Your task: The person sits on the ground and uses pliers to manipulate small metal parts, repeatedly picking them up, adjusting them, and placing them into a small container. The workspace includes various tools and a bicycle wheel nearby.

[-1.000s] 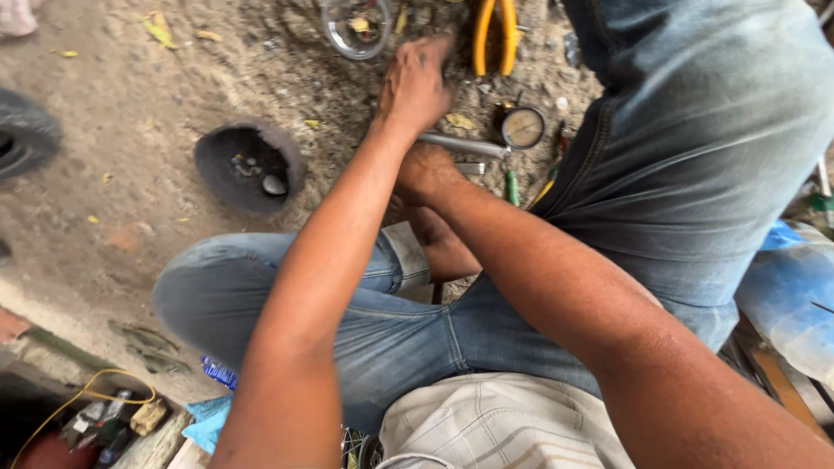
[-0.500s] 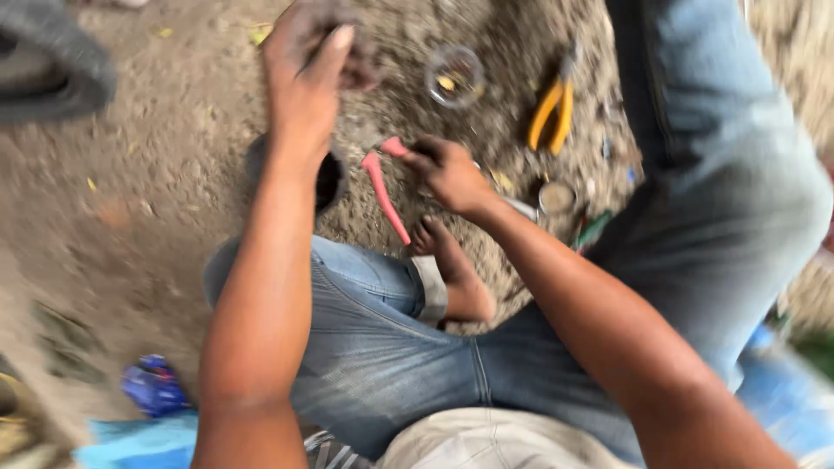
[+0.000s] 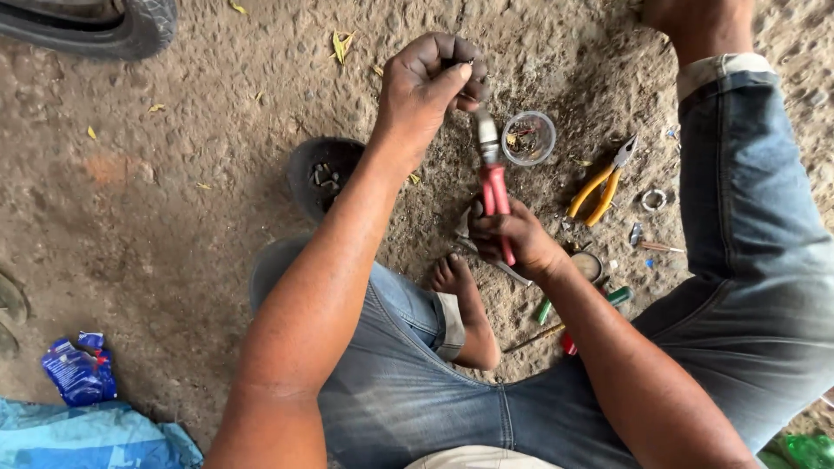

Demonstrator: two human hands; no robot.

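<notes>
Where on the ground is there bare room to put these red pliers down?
Bare dirt lies left of the dark bowl, between the tyre and the blue wrapper. It is crowded right of the red pliers held by the right hand: clear dish, yellow pliers, metal ring.

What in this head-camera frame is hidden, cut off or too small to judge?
- Small part pinched in the left hand: fingers cover it.
- Red-handled pliers: jaw tips hidden at that hand; right hand covers the handle ends.
- Clear cup, black bowl: contents too small.
- Tyre: cut by the top edge.
</notes>
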